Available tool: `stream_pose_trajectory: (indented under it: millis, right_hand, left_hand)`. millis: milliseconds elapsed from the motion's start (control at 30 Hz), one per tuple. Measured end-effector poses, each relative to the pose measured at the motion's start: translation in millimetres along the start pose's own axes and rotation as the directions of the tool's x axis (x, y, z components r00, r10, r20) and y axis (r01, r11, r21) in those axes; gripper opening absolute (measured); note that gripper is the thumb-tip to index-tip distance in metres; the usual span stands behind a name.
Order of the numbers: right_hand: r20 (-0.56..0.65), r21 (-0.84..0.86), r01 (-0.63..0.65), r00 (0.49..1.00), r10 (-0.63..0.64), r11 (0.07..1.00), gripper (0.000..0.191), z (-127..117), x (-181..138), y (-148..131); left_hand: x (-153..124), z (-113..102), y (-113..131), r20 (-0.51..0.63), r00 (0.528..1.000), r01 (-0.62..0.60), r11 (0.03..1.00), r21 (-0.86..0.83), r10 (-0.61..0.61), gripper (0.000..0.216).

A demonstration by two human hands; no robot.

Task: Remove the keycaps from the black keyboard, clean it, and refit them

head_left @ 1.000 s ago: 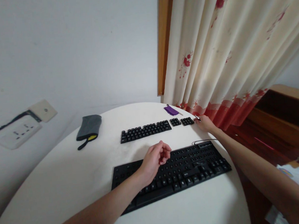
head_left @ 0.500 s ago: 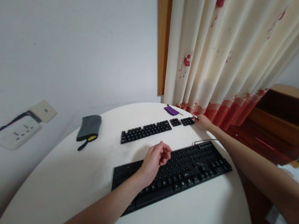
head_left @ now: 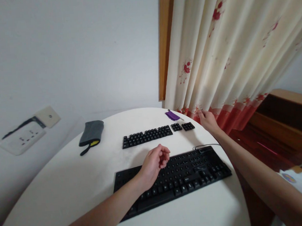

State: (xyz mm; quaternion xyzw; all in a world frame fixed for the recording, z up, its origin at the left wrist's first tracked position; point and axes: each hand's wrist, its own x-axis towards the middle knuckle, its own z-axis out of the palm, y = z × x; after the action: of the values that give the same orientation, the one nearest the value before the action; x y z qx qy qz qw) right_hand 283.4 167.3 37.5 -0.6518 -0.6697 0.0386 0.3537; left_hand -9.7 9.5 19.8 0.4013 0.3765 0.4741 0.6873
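Black plastic keyboard (head_left: 194, 180), right end near the tabletop's (head_left: 76, 194) right edge, partly hidden by the half-open left hand (head_left: 152, 166). Ridged keycaps (head_left: 147, 136) stand nearer the far edge. Right hand (head_left: 207, 120), beside the right edge: whether its fingers clasp anything cannot be told.

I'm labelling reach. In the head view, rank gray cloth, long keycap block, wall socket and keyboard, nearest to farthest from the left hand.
1. Keyboard, underneath.
2. Long keycap block, just beyond.
3. Gray cloth, to the left.
4. Wall socket, farthest left.

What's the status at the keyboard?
Left hand half-curled over keyboard, partly blocking it. Right hand by table edge, contents unclear. Keyboard partly stripped, loose keycaps behind.
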Motion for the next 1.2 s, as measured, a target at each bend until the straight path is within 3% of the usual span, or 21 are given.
stream_pose_trajectory:
  millis: [100, 200, 300, 367, 433, 500, 567, 700, 833, 1000, 1100, 1200]
  right_hand:
    - [-0.148, 0.311, 0.069, 0.989, -0.023, 0.948, 0.048, -15, -21, -39]
    - [-0.177, 0.532, 0.159, 0.981, -0.074, 0.832, 0.05, -26, -56, -85]
    - [-0.156, 0.599, 0.218, 0.976, -0.155, 0.771, 0.049, -30, -95, -128]
    - [-0.081, 0.6, 0.221, 0.973, -0.216, 0.769, 0.051, -27, -116, -150]
    - [0.044, 0.589, 0.184, 0.965, -0.259, 0.787, 0.052, -20, -132, -168]
    - [0.155, 0.561, 0.163, 0.943, -0.296, 0.812, 0.049, -9, -142, -184]
    - [0.242, 0.539, 0.178, 0.904, -0.353, 0.823, 0.042, 4, -150, -199]
    - [0.376, 0.629, 0.183, 0.779, -0.501, 0.756, 0.028, 32, -166, -223]
    - [0.457, 0.79, 0.008, 0.658, -0.598, 0.613, 0.015, 60, -182, -233]
    - [0.504, 0.819, -0.179, 0.68, -0.533, 0.546, 0.025, 85, -197, -227]
    - [0.564, 0.786, -0.274, 0.685, -0.461, 0.554, 0.028, 90, -203, -223]
    - [0.579, 0.757, -0.279, 0.704, -0.41, 0.59, 0.03, 91, -209, -221]
  left_hand:
    - [-4, -2, 28, 0.031, 0.999, -0.044, 0.992, 0.119, 0.041, 0.034]
    - [-10, -16, 63, 0.114, 0.986, -0.157, 0.906, 0.392, 0.121, 0.031]
    - [-20, -45, 87, 0.136, 0.961, -0.266, 0.671, 0.692, 0.241, 0.031]
    - [-29, -71, 95, 0.119, 0.948, -0.25, 0.463, 0.85, 0.294, 0.03]
    - [-40, -99, 97, 0.143, 0.96, -0.209, 0.277, 0.938, 0.239, 0.03]
    - [-50, -123, 98, 0.168, 0.979, -0.189, 0.211, 0.959, 0.114, 0.033]
    - [-58, -141, 96, 0.207, 0.978, -0.207, 0.215, 0.954, 0.026, 0.036]
    - [-63, -159, 83, 0.24, 0.971, -0.233, 0.26, 0.937, 0.003, 0.026]
    - [-65, -163, 64, 0.178, 0.984, -0.176, 0.385, 0.906, 0.03, 0.027]
    - [-72, -163, 53, 0.184, 0.98, -0.196, 0.504, 0.841, 0.074, 0.03]
    - [-74, -163, 54, 0.234, 0.97, -0.239, 0.487, 0.84, 0.071, 0.029]
    - [-74, -163, 55, 0.292, 0.954, -0.292, 0.44, 0.849, 0.068, 0.027]
